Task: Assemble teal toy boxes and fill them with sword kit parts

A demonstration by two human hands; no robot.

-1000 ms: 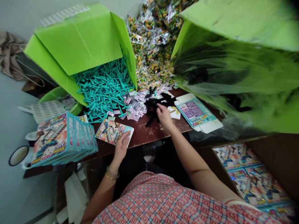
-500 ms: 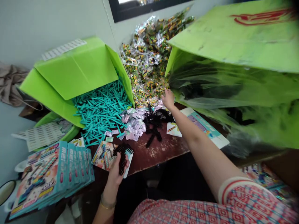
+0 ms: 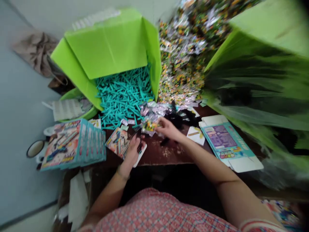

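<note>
My left hand is closed round black perforated strips, above an illustrated box that lies on the table. My right hand pinches a small clear bag of orange, green and yellow pieces, held just right of the left hand. Behind it lie small pale purple sachets and a heap of black perforated strips. Blur smears the fingertips of both hands.
A green bin on its side spills teal sticks. Behind rises a pile of bagged pieces. At right are another green bin and a flattened carton; at left, stacked boxes.
My right hand has come back from the bag pile toward my left hand, now with a small bag in it. The left hand still holds black strips. The camera view has shifted.
</note>
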